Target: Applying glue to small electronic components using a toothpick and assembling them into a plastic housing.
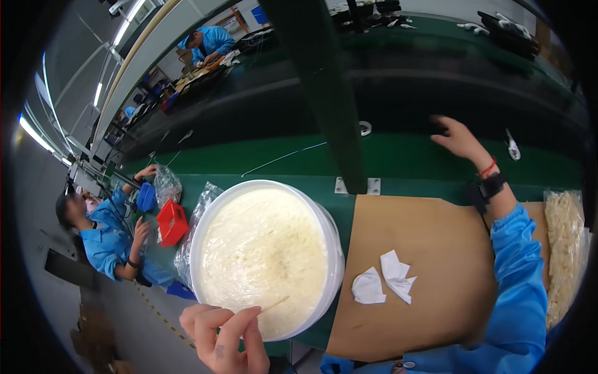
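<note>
My left hand pinches a thin wooden stick at the near side of a round white tub. The stick's free end points over the pale yellow, creamy grease-like mass that fills the tub. My right hand reaches out over the far green strip, at the edge of the dark conveyor belt. Its fingers are apart, with nothing visible between them. To its right lies a small white handle-shaped part. Two crumpled white wipes rest on the brown cardboard sheet between my arms.
A green post rises beyond the tub. Near its foot is a tape roll. At far right lies a clear bag of pale pieces. A co-worker sits left, near a red bin and a blue bin.
</note>
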The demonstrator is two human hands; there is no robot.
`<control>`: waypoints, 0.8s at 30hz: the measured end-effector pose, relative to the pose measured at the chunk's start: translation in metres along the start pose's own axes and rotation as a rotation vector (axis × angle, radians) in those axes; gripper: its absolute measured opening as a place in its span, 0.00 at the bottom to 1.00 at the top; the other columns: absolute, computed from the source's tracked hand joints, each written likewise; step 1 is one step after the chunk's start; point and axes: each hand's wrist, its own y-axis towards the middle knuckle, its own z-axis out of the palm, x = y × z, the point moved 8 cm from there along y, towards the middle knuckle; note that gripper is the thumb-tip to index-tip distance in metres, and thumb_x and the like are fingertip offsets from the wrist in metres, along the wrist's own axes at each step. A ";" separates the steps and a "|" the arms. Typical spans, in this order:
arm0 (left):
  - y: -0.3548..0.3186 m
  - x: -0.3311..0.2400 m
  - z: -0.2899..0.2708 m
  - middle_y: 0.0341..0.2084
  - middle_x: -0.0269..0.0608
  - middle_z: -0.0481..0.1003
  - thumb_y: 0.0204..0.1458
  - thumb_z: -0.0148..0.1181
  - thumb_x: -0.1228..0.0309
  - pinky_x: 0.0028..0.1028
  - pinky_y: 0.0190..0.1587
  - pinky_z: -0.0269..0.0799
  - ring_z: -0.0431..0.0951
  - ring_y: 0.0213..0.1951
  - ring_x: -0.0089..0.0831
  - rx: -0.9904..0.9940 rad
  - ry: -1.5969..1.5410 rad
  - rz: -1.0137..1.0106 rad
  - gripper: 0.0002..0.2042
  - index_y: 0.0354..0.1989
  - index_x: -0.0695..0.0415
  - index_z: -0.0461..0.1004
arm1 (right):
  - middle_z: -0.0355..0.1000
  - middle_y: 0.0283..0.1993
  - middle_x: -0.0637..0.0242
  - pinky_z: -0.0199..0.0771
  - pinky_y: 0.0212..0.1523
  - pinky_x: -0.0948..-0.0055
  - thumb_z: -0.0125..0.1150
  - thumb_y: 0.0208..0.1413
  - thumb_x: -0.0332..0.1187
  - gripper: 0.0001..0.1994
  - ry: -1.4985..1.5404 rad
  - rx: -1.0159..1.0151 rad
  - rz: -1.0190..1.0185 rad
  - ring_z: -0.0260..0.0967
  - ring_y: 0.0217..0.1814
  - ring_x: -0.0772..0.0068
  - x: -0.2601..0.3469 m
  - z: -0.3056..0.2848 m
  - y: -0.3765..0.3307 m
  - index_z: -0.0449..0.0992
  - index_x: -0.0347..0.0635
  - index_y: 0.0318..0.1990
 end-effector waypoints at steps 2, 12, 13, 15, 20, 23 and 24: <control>-0.002 0.001 0.002 0.25 0.38 0.69 0.37 0.65 0.83 0.33 0.40 0.63 0.68 0.35 0.37 0.035 0.000 -0.026 0.10 0.30 0.57 0.79 | 0.63 0.61 0.43 0.63 0.62 0.64 0.63 0.49 0.37 0.34 0.002 0.156 -0.053 0.64 0.61 0.47 0.023 0.042 0.018 0.59 0.33 0.63; 0.007 0.010 0.014 0.25 0.36 0.68 0.32 0.67 0.80 0.34 0.41 0.62 0.68 0.35 0.37 0.127 0.056 0.057 0.12 0.29 0.55 0.79 | 0.62 0.61 0.43 0.61 0.63 0.66 0.65 0.46 0.40 0.35 -0.157 0.259 -0.180 0.61 0.63 0.48 0.048 0.124 0.101 0.62 0.32 0.61; 0.007 0.011 0.015 0.25 0.36 0.68 0.31 0.67 0.80 0.34 0.41 0.62 0.68 0.35 0.37 0.130 0.048 0.053 0.12 0.29 0.55 0.79 | 0.65 0.59 0.44 0.63 0.61 0.65 0.65 0.46 0.41 0.33 -0.153 0.271 -0.189 0.63 0.61 0.49 0.050 0.125 0.101 0.65 0.32 0.59; 0.007 0.012 0.017 0.25 0.36 0.68 0.31 0.67 0.80 0.34 0.41 0.63 0.68 0.35 0.37 0.127 0.026 0.045 0.13 0.29 0.56 0.79 | 0.69 0.54 0.46 0.67 0.56 0.65 0.67 0.44 0.41 0.29 -0.159 0.215 -0.198 0.67 0.56 0.50 0.050 0.119 0.097 0.70 0.34 0.54; 0.005 0.014 0.011 0.24 0.37 0.68 0.31 0.66 0.82 0.33 0.40 0.64 0.68 0.34 0.38 0.062 -0.015 0.037 0.12 0.29 0.57 0.80 | 0.72 0.46 0.50 0.72 0.48 0.66 0.71 0.41 0.39 0.26 -0.052 0.084 -0.057 0.72 0.47 0.54 0.062 0.081 0.066 0.74 0.35 0.48; 0.004 0.015 0.006 0.23 0.38 0.68 0.31 0.66 0.83 0.33 0.39 0.64 0.68 0.33 0.38 0.044 -0.072 -0.004 0.12 0.28 0.59 0.79 | 0.71 0.47 0.55 0.73 0.46 0.71 0.71 0.42 0.31 0.23 0.183 -0.050 0.004 0.73 0.44 0.63 0.084 0.037 0.018 0.73 0.34 0.47; 0.006 0.014 0.006 0.23 0.39 0.68 0.31 0.66 0.83 0.32 0.39 0.64 0.68 0.33 0.38 0.028 -0.113 -0.007 0.12 0.28 0.60 0.79 | 0.71 0.47 0.58 0.73 0.46 0.74 0.70 0.42 0.28 0.21 0.302 -0.118 0.012 0.73 0.44 0.68 0.089 0.019 0.001 0.73 0.33 0.47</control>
